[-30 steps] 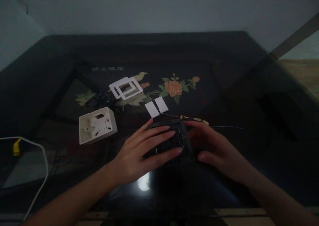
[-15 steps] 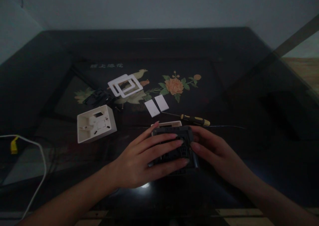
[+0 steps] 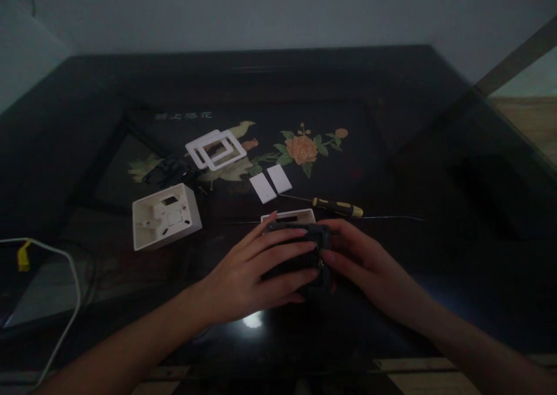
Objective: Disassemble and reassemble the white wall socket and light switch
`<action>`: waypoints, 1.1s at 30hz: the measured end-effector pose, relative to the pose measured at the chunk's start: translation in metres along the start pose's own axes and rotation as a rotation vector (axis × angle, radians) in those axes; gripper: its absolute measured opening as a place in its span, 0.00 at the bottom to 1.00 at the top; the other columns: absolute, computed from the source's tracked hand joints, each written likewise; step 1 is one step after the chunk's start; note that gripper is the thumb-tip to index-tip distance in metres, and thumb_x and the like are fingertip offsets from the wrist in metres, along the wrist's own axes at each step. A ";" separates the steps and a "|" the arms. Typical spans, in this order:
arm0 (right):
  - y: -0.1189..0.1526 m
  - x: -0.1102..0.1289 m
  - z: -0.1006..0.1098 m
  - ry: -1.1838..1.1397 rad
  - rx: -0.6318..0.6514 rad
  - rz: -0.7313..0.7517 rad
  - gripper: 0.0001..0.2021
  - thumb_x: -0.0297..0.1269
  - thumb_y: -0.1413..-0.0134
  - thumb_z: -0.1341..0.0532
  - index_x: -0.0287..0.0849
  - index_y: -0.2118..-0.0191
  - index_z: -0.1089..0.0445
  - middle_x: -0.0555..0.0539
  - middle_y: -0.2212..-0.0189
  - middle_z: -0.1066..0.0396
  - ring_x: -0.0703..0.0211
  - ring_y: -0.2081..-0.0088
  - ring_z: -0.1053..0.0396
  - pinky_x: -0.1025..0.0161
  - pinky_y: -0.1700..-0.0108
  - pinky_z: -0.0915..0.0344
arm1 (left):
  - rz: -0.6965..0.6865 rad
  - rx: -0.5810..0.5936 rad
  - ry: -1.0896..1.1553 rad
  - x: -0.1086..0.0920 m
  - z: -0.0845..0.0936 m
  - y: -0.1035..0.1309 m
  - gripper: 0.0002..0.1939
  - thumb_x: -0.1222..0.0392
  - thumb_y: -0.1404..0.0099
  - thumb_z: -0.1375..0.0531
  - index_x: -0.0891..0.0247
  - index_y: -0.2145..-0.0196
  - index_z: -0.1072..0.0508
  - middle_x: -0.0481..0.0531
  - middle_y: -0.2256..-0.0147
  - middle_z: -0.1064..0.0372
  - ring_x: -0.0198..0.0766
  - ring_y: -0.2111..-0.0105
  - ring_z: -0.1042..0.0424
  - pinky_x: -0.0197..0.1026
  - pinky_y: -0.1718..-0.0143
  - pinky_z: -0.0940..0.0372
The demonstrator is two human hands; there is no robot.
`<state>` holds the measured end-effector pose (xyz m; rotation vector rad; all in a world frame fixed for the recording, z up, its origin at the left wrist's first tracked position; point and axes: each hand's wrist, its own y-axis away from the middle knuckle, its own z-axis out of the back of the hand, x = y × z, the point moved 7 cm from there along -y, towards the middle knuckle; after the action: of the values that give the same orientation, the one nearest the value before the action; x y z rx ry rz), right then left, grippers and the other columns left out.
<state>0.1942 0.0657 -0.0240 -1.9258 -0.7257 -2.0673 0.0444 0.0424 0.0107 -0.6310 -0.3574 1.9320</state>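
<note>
Near the front of the table, my left hand (image 3: pixel 248 273) lies across a black wall-switch body (image 3: pixel 324 235), its fingers curled over the front. My right hand (image 3: pixel 365 261) grips the same body at its right edge, thumb in front and the other fingers mostly hidden behind. By the right thumb tip is a small glinting bit, too small to name. Just behind the switch body shows the rim of a white back box (image 3: pixel 289 216), largely covered. A yellow-and-black screwdriver (image 3: pixel 337 207) lies beyond my hands, its tip by two white switch covers (image 3: pixel 270 184).
To the left stands another white back box (image 3: pixel 167 218), open side up. Beyond it lie black switch parts (image 3: pixel 169 171), several small screws (image 3: pixel 206 187) and two overlapping white frames (image 3: pixel 217 150). A white cable (image 3: pixel 72 267) with a yellow tag (image 3: pixel 23 257) runs along the left.
The switch body has turned and drawn slightly left in my hands, its lower edge now less visible. My right hand has shifted left with it. The view has moved a little.
</note>
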 end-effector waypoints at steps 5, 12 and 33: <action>0.000 0.003 -0.004 -0.011 -0.014 0.016 0.12 0.33 0.38 0.43 0.47 0.49 0.35 0.48 0.61 0.24 0.61 0.62 0.24 0.65 0.65 0.25 | 0.071 -0.058 0.071 0.001 -0.004 0.002 0.17 0.57 0.33 0.37 0.63 0.48 0.29 0.59 0.48 0.26 0.47 0.39 0.34 0.60 0.34 0.44; 0.001 -0.001 -0.005 -0.015 -0.062 -0.018 0.13 0.36 0.39 0.42 0.46 0.48 0.36 0.51 0.67 0.27 0.64 0.71 0.29 0.66 0.71 0.28 | 0.257 -0.179 0.101 0.004 0.001 -0.011 0.10 0.57 0.33 0.37 0.62 0.56 0.29 0.55 0.56 0.24 0.44 0.50 0.27 0.58 0.37 0.39; 0.002 -0.007 -0.009 -0.232 -0.073 -0.096 0.14 0.39 0.40 0.37 0.44 0.51 0.37 0.56 0.75 0.29 0.69 0.77 0.30 0.71 0.74 0.30 | 0.432 -0.373 0.479 0.012 0.025 -0.014 0.06 0.70 0.34 0.39 0.61 0.62 0.30 0.47 0.64 0.21 0.35 0.63 0.21 0.43 0.48 0.31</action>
<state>0.1884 0.0581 -0.0302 -2.2402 -0.8161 -1.9694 0.0362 0.0605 0.0352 -1.4828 -0.2915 2.0435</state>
